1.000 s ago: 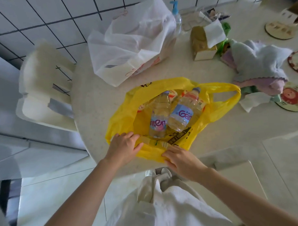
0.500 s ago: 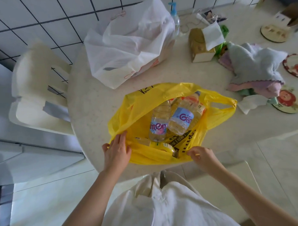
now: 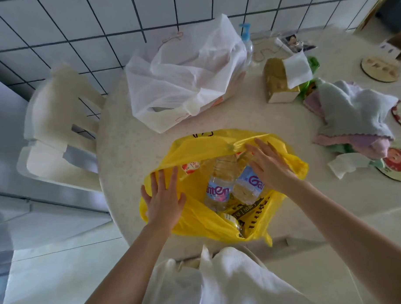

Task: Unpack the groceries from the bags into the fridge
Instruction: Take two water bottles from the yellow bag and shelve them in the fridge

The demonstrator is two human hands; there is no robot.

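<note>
Head view: crinkled yellow plastic grocery bag (image 3: 197, 222) lies open on the pale round table (image 3: 127, 154). Left hand (image 3: 163, 199) rests flat on the bag's near-left wall, fingers straight and spread, apparently to hold the mouth wide. Right hand (image 3: 269, 170) reaches over the two clear labelled drink bottles (image 3: 219, 187) lying inside, fingers straight and slightly apart, gripping nothing. White plastic bag (image 3: 183, 82) stands behind, unopened.

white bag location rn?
Head view: white bag sits on the table behind the yellow bag, against the tiled wall, left of the tissue box.
</note>
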